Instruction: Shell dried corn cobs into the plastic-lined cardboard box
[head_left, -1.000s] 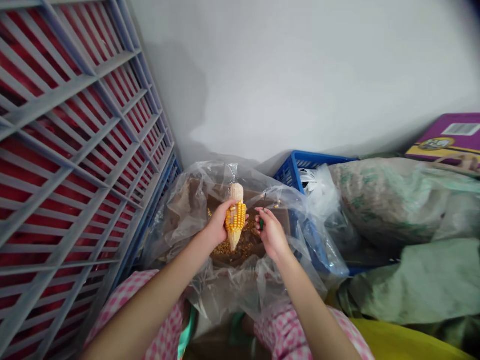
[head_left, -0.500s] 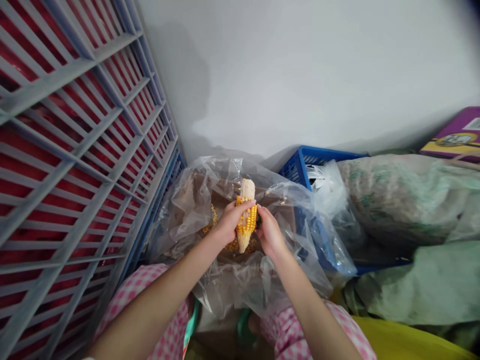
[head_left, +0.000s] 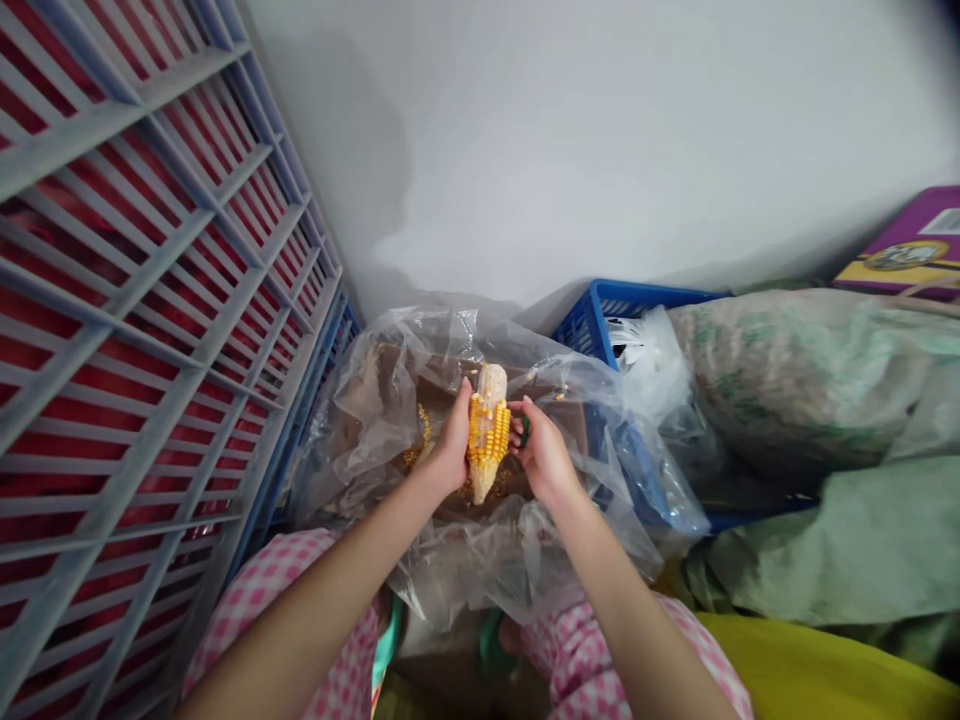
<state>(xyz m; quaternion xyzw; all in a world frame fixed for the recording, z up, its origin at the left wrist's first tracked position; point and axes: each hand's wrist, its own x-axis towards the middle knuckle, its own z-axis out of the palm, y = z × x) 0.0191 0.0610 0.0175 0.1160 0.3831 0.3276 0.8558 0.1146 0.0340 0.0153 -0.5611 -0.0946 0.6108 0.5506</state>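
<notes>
A partly stripped corn cob [head_left: 488, 432], bare at both ends with yellow kernels round its middle, stands upright over a clear plastic bag [head_left: 390, 400]. My left hand [head_left: 451, 444] is wrapped round the cob's left side. My right hand [head_left: 541, 455] presses against the cob's right side, fingers curled round a small green thing [head_left: 524, 429] that I cannot make out. Loose kernels [head_left: 420, 440] lie inside the bag on a brown lining.
A grey-and-red slatted crate wall [head_left: 150, 330] rises at the left. A blue plastic basket [head_left: 622, 310] stands behind the bag, with stuffed greenish sacks [head_left: 810, 390] and a purple box [head_left: 907, 245] at the right. My pink checked trouser legs [head_left: 300, 620] are below.
My right hand, apart from the cob a second ago, has come in against its right side. The cob has turned slightly in my left hand.
</notes>
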